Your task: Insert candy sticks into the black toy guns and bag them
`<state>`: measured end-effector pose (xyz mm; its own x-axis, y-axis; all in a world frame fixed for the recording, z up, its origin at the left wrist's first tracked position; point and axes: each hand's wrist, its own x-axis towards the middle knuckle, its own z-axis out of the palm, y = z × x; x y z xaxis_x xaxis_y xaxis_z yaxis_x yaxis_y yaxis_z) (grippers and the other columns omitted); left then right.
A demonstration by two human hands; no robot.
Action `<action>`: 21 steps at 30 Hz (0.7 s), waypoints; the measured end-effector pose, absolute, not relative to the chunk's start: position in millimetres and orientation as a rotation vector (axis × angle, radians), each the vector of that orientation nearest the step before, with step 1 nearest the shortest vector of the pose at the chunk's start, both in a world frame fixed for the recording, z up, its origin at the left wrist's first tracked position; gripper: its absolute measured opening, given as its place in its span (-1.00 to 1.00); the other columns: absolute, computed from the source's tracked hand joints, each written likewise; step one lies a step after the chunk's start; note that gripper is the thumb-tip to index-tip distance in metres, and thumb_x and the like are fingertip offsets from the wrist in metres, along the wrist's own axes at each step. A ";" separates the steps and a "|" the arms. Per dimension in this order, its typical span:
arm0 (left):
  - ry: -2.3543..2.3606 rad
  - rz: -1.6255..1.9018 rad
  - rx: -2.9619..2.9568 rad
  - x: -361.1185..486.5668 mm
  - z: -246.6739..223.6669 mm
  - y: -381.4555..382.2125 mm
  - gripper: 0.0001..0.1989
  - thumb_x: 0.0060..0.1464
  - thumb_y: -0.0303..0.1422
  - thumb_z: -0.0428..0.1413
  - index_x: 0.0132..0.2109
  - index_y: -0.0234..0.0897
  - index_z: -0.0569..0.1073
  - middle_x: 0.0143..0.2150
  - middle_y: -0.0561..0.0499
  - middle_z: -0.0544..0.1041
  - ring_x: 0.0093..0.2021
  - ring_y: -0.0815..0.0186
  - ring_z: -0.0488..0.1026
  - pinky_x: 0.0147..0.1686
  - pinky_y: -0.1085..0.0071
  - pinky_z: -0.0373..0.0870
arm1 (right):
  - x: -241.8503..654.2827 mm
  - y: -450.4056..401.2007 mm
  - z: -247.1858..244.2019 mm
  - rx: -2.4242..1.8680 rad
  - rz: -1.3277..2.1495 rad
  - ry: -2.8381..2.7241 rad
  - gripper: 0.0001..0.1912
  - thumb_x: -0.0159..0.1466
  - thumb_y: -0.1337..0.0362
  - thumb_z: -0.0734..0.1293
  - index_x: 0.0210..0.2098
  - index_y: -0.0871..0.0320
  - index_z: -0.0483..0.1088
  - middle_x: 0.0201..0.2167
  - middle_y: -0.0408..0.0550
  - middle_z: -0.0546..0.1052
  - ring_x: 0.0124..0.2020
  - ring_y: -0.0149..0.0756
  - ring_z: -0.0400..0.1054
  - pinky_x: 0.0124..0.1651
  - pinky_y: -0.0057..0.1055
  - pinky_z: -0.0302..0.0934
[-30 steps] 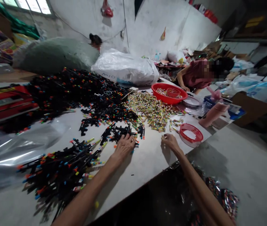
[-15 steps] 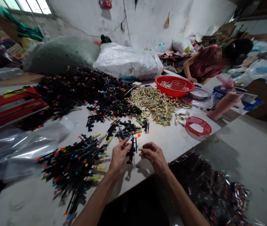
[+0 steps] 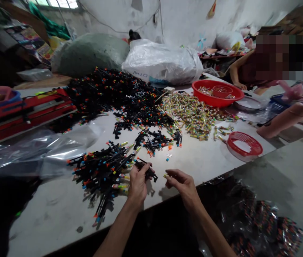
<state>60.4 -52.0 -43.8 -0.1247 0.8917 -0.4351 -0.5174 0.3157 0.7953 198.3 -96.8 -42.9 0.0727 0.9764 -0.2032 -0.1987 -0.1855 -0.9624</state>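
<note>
Your left grip [image 3: 138,184] is clamped on a small black toy gun [image 3: 148,172], just beside a heap of the same toys [image 3: 100,178] on the white desk [image 3: 60,207]. Your right grip [image 3: 180,185] pinches a wrapped candy stick [image 3: 165,176], well apart from the candy pile [image 3: 189,116].

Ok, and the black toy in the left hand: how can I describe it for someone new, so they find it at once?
On the long white table, find the smaller heap of black toy guns nearest the person. Just right of it, the left hand holds one black toy gun; unlike its neighbours, it sits in the fingers, not in the heap.
</note>
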 end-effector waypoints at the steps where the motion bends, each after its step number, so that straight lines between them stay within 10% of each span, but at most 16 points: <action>1: 1.154 1.285 0.420 61.3 -42.1 -51.5 -0.67 -0.33 -0.32 0.28 -0.37 -0.37 0.38 -0.51 0.09 0.45 -0.58 0.48 0.37 -0.69 0.61 0.18 | 195.3 -100.0 -43.2 -1.241 1.373 -0.955 -0.74 0.04 0.19 0.42 -0.30 0.19 0.48 -0.44 -0.14 0.44 -0.52 -0.43 0.34 -0.40 -0.45 0.24; 21: 1.110 1.344 0.469 61.8 -33.2 -52.4 -0.59 -0.30 -0.34 0.26 -0.27 -0.29 0.28 -0.49 0.10 0.43 -0.56 0.39 0.41 -0.67 0.55 0.25 | 185.8 -108.1 -65.9 -1.265 0.161 -1.853 -0.76 0.26 0.40 0.21 -0.12 0.15 0.43 -0.33 0.04 0.49 -0.34 -0.33 0.39 -0.34 -0.47 0.28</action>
<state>61.8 -52.4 -33.2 -0.1486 0.9210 -0.3600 -0.5274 0.2342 0.8167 185.8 -108.1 -65.9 -0.1133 0.8096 0.5760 0.6984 0.4772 -0.5334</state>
